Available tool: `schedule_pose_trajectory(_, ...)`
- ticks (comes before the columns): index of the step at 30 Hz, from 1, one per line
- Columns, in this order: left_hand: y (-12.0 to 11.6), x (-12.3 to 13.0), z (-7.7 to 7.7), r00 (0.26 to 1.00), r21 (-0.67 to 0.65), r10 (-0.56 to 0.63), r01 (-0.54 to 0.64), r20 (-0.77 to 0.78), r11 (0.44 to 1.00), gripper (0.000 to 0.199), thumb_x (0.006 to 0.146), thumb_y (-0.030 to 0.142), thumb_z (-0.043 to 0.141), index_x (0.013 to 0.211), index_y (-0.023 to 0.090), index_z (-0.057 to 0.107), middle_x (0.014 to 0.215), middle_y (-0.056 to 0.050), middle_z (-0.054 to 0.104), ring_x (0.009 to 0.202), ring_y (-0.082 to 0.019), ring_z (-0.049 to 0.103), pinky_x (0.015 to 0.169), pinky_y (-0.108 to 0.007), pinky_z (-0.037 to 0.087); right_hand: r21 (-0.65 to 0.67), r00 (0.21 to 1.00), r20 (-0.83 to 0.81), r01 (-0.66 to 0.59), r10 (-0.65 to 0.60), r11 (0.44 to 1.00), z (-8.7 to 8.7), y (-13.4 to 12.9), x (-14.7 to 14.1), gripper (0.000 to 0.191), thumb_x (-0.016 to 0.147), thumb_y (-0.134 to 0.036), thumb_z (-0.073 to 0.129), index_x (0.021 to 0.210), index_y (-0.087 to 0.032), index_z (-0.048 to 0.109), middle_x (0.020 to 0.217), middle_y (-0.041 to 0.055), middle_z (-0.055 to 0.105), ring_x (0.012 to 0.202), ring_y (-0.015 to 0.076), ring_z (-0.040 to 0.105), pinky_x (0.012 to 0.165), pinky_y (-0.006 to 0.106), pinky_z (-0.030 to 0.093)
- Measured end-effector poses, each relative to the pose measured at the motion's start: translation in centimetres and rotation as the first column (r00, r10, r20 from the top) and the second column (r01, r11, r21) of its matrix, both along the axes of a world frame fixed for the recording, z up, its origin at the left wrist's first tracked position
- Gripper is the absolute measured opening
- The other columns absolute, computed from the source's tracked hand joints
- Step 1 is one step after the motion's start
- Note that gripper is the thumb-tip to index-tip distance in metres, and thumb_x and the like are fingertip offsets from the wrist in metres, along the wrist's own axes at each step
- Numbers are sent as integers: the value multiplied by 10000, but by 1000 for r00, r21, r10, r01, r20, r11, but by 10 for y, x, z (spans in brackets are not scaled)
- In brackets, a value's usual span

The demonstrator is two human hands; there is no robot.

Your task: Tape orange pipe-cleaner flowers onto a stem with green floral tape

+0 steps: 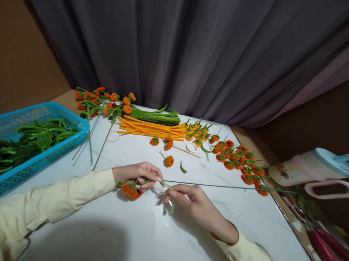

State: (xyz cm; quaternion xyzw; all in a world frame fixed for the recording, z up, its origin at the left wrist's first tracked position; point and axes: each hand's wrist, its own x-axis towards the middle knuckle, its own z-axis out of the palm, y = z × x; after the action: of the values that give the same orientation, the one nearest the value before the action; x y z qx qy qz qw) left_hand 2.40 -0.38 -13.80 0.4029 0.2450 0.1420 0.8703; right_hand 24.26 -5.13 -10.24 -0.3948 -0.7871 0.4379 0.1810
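**Hands pinching wire stem at pumpkin, tape end loose**

Left hand (137, 174) is closed around a small orange fuzzy pipe-cleaner pumpkin with a green top (130, 190), which sits low at table level just under the fingers. Right hand (188, 196) pinches narrowly on a strip of pale green floral tape (169, 188) where it meets a long thin green wire stem (227, 186); the wire runs out flat to the right, well past the hand.

Risks, as judged from this view:
- free end of the wire points toward the cluster of finished orange pumpkins (240, 159); a swing would scatter them
- tape tail hangs loose below the fingers; slack tension could let the wrap unwind
- pumpkin could twist off the wire if the pinch shifts

Counts:
- hands: 2
- tape rolls, white ring-shaped (191, 147): 2 lying side by side
- loose pumpkins mid-table (169, 161): about 4
- cluster at right: roughly 25, too packed to fix exactly
- blue plastic mesh basket (72, 119): 1, holding green pipe-cleaner leaves
- bundle of orange pipe cleaners (151, 128): 1; bundle of green ones behind it: 1
- pastel lidded jug (313, 169): 1, off the white marble-pattern table (145, 238), at right
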Motion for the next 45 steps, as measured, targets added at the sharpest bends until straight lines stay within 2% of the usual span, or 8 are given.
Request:
schedule_pose_trajectory(3, 0, -1, -2, 1000, -19, -17, 17, 3, 1000, 113, 786, 233, 619, 814, 124, 611, 349, 89, 391, 295, -24, 211, 371, -173, 217, 408, 998, 35, 41, -60, 912, -13, -4, 3, 250, 927, -194, 425, 895, -141, 667, 766, 55, 693, 695, 150, 608, 653, 255, 455)
schedule_pose_trajectory(6, 1, -1, -3, 1000, -10, -24, 23, -18, 1000, 129, 795, 234, 611, 834, 112, 629, 350, 83, 398, 296, -23, 199, 364, -174, 205, 785, 988, 112, -22, -107, 619, -22, -9, 7, 230, 901, -90, 410, 957, -103, 632, 701, 69, 665, 654, 160, 583, 621, 279, 431)
schedule_pose_trajectory(12, 2, 1, -4, 994, 38, 34, -30, -102, 999, 176, 770, 271, 648, 849, 114, 639, 368, 75, 433, 304, -25, 243, 376, -174, 238, 949, 962, 219, -170, -165, 267, -17, -18, 10, 215, 827, -17, 502, 1022, -5, 593, 771, 119, 662, 622, 166, 532, 515, 293, 359)
schedule_pose_trajectory(15, 3, 2, -4, 988, 58, 72, -64, -134, 996, 215, 754, 296, 666, 868, 115, 643, 380, 71, 451, 308, -28, 253, 380, -178, 235, 945, 973, 168, -114, -156, 307, -18, -19, 10, 163, 832, -77, 561, 988, -52, 597, 733, 81, 650, 595, 140, 518, 494, 268, 347)
schedule_pose_trajectory(22, 3, 0, -7, 993, 63, 81, -76, -89, 995, 244, 783, 305, 632, 912, 103, 675, 354, 89, 365, 303, -31, 237, 384, -185, 229, 728, 975, -26, 169, -219, 665, -27, -16, 10, 172, 889, -208, 497, 769, -143, 601, 563, 7, 536, 485, 100, 453, 473, 237, 332)
schedule_pose_trajectory(28, 1, 0, -6, 993, 57, 105, -102, -55, 993, 245, 781, 282, 629, 936, 98, 673, 368, 79, 401, 298, -34, 265, 375, -183, 222, -77, 953, -139, 259, -268, 963, -20, -2, 3, 315, 908, -379, 459, 873, -140, 662, 744, 43, 608, 595, 106, 477, 532, 221, 367)
schedule_pose_trajectory(34, -2, 3, 4, 985, 131, 101, -83, -141, 988, 237, 746, 248, 647, 912, 80, 669, 394, 50, 491, 299, -24, 289, 341, -172, 140, -661, 923, -331, -78, -197, 747, -19, -1, -3, 395, 893, -431, 482, 913, -94, 687, 501, -31, 476, 391, 40, 247, 376, 203, 142)
schedule_pose_trajectory(45, -4, 4, 6, 968, 310, 120, -47, -219, 949, 272, 757, 298, 656, 937, 94, 654, 427, 63, 490, 330, -33, 341, 348, -158, 249, -751, 869, -440, -218, -226, 624, -31, 2, 3, 231, 837, -285, 567, 935, -96, 658, 760, 62, 689, 308, -3, 335, 326, 189, 115)
